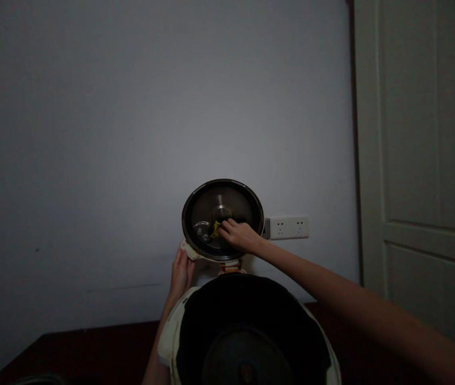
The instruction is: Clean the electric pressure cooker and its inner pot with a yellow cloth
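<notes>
Against the grey wall [91, 133], on a dark desk [91, 353], a white cooker [170, 342] is seen with its lid [237, 199] swung up to about 12 o'clock of the dark inner pot [247, 315], the shiny inner face turned toward the camera. The right hand [241, 235] is reached in from 4 o'clock and its bent fingers are closed on a small yellow piece [216, 229], which is pressed to the lid's inner face just at 8 o'clock of the centre boss. The left hand [181, 275] is raised to the lid's rim at 7 o'clock and touches it with fingers stretched upward; whether the rim is truly gripped cannot be told. A wall socket [289, 227] is set just at 3 o'clock of the lid, and a pale door [423, 160] stands farther the same way. Several risks may be judged from this pose. Should the rim be held too loosely, the lid could be pushed back or dropped forward by the right hand's pressure, and fingers could be caught. Were the yellow piece let slip, it would likely fall into the open pot below. Little light is given, so small parts on the lid could be missed or knocked.
</notes>
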Tool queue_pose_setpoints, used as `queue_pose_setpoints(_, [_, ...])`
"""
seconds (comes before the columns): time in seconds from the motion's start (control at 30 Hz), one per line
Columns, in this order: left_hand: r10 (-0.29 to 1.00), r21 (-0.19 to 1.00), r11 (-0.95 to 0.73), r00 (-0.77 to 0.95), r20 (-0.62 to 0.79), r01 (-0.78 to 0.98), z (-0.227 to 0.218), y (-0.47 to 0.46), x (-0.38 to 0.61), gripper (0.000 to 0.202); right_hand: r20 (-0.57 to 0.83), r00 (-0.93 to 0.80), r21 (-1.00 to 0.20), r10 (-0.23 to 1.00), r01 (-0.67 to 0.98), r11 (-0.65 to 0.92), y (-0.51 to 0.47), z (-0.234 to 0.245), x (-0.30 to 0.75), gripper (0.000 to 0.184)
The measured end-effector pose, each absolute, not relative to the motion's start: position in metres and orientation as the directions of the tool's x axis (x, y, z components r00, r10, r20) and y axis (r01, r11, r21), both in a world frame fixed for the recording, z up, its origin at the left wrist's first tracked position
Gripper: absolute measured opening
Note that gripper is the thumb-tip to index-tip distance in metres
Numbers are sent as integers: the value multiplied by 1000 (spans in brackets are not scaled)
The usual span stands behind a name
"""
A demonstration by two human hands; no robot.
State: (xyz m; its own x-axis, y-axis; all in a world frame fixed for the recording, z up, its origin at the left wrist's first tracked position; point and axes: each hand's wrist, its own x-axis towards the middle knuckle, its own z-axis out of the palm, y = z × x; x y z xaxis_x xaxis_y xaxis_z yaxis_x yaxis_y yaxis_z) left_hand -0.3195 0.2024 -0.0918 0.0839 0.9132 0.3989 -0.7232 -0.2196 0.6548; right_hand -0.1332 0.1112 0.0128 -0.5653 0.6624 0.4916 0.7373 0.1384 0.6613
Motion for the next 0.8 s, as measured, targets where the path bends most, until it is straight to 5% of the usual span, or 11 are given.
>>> queue_pose_setpoints(0.4, [854,643,-202,189,485,-739,-97,210,-320,48,729,-281,442,624,889,-117,108,26,-114,33])
queue_pose_setpoints(0.67, [868,648,-220,158,472,-730,-96,208,-316,36,501,-556,657,663,743,127,117,-16,-131,26])
queue_pose_setpoints(0.8, [870,655,-227,152,469,-721,-96,210,-317,29,600,-520,616,609,785,64,127,15,-154,29])
